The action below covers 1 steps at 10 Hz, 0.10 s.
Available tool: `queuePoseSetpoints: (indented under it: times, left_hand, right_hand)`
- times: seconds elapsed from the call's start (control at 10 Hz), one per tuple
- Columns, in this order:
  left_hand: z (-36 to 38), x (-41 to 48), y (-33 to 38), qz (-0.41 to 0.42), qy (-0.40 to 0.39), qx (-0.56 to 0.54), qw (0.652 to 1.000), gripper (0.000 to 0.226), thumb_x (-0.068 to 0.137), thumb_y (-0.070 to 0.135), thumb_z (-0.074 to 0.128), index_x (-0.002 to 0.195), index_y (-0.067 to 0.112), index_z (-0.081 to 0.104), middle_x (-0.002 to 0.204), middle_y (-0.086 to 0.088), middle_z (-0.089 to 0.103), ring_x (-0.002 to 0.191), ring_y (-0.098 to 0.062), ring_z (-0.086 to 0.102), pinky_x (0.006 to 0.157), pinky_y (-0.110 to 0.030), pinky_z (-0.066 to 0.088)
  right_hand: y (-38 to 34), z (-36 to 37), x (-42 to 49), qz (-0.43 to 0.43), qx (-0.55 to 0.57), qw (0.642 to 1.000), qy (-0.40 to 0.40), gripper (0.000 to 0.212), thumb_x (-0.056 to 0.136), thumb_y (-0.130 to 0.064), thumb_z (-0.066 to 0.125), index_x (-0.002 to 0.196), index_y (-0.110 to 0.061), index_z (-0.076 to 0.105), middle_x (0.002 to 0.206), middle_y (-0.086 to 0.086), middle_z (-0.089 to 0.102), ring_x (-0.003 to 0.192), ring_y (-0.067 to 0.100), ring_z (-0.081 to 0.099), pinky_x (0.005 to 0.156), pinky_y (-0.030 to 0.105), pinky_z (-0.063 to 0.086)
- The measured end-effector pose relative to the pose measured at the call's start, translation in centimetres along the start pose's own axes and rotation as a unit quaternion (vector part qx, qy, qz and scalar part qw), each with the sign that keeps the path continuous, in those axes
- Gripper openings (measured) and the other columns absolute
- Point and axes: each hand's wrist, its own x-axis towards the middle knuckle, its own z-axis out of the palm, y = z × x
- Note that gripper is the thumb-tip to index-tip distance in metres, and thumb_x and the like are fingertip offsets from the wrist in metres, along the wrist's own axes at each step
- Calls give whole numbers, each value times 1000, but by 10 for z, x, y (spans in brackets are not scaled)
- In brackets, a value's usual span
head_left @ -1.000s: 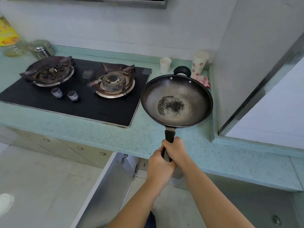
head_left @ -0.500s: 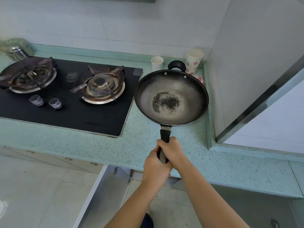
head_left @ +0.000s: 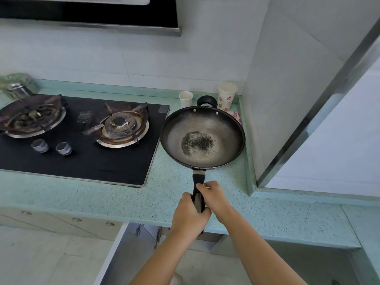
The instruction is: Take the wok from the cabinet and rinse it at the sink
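Note:
A dark round wok (head_left: 202,136) with a scorched patch in its bottom is held level above the green countertop (head_left: 102,196), just right of the stove. Its black long handle points toward me. My left hand (head_left: 188,214) grips the near end of the handle from the left. My right hand (head_left: 213,199) wraps the handle from the right, slightly further up. A small black loop handle sits on the wok's far rim. The open cabinet door (head_left: 125,256) hangs below the counter edge under my arms. No sink is in view.
A black two-burner gas stove (head_left: 82,140) lies left of the wok, with two knobs (head_left: 51,147) at its front. Two paper cups (head_left: 226,95) stand in the back corner by a white wall panel (head_left: 287,79). A metal pot (head_left: 18,85) sits far left.
The wok has stayed in both hands, over the same spot beside the stove. The view has tilted up, now showing the range hood.

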Motion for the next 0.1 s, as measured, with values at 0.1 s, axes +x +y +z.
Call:
queuePoseSetpoints:
  times: [0.1]
  left_hand:
    - [-10, 3, 8, 46, 40, 41, 997, 41, 85, 28, 55, 121, 12, 44, 117, -5, 47, 106, -21, 51, 79, -28, 45]
  right_hand:
    - [-6, -11, -8, -36, -40, 998, 34, 20, 85, -35, 51, 95, -18, 51, 93, 3, 58, 92, 23, 63, 72, 31, 46]
